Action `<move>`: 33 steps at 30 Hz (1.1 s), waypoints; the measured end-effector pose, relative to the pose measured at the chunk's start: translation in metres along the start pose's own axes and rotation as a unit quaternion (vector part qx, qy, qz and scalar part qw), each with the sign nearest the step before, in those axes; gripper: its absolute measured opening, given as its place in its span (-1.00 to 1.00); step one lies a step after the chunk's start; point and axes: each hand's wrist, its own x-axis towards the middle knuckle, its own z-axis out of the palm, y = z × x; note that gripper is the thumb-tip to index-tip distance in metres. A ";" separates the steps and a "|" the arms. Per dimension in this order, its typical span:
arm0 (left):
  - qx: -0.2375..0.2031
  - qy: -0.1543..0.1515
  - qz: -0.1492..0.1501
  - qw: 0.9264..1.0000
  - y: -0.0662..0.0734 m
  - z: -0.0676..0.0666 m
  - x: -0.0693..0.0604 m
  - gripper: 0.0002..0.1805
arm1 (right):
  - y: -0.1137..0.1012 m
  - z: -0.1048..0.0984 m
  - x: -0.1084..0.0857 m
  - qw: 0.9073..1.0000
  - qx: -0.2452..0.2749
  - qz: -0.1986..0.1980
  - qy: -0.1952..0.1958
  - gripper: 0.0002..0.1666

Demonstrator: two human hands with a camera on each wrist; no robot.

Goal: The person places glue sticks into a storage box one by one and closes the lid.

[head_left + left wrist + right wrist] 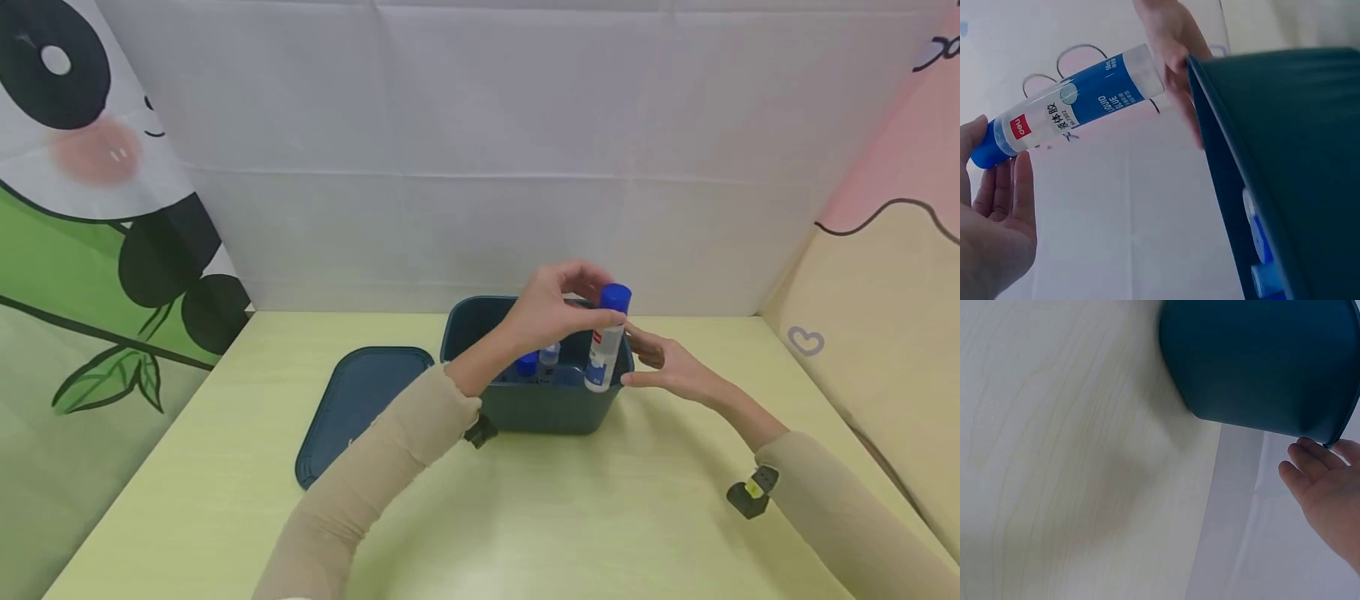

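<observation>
My left hand (pixel 558 304) holds a liquid glue bottle (pixel 603 354) by its blue cap, between thumb and fingers. The bottle is clear with a blue and red label, tilted slightly, cap up, over the right part of a dark teal bin (pixel 547 412). In the left wrist view, the glue bottle (pixel 1079 97) shows its lettering and the left hand (pixel 997 219) at its cap. My right hand (pixel 671 367) is at the bin's right rim, thumb and fingers spread. In the right wrist view, fingertips of the right hand (pixel 1329 481) touch the bin (pixel 1266 362) near its rim.
Inside the bin are a blue-capped item (pixel 527 364) and a small clear bottle (pixel 549 357), partly hidden. A flat dark teal lid (pixel 360 400) lies left of the bin on the pale wood-grain table (pixel 600 517). A white cloth (pixel 420 167) hangs behind.
</observation>
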 end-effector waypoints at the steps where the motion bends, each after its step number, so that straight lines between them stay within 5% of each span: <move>1: 0.007 0.003 -0.003 1.000 -0.003 -0.003 0.003 -0.63 | 0.000 0.000 0.000 1.000 -0.001 0.003 -0.002 -0.05; 11: 0.076 0.037 -0.032 0.996 -0.040 -0.017 0.030 -0.69 | -0.001 -0.002 0.001 1.000 -0.008 0.003 -0.002 -0.04; 20: 0.139 -0.003 -0.096 0.986 -0.072 -0.019 0.040 -0.65 | -0.001 -0.002 0.001 1.000 -0.004 0.002 0.000 -0.04; 33: 0.179 -0.082 -0.139 0.971 -0.089 -0.014 0.033 -0.64 | 0.001 0.000 -0.001 1.000 -0.004 -0.006 0.004 -0.04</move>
